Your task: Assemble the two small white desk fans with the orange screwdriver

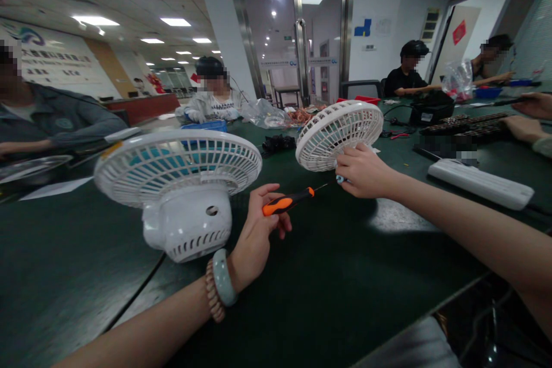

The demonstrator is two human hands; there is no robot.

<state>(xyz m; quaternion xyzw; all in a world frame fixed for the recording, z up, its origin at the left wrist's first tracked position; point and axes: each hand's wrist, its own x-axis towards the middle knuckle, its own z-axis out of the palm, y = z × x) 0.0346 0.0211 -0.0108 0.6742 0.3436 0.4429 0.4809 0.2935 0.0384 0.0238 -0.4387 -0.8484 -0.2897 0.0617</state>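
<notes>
My left hand holds a screwdriver with an orange and black handle, its thin shaft pointing right. The fingers are loosely curled around the handle. My right hand is closed at the lower edge of a round white fan grille, which is tilted up off the table. A small light-blue piece shows under its fingers; what it is I cannot make out. Left of my left hand stands a white electric fan with a slotted motor housing, and blue-green blades behind its grille.
A white power strip lies at the right. Behind the grille are clear plastic bags, copper-coloured wire, a blue tray and a black box. A black cable runs from the fan. Other people sit around the green table.
</notes>
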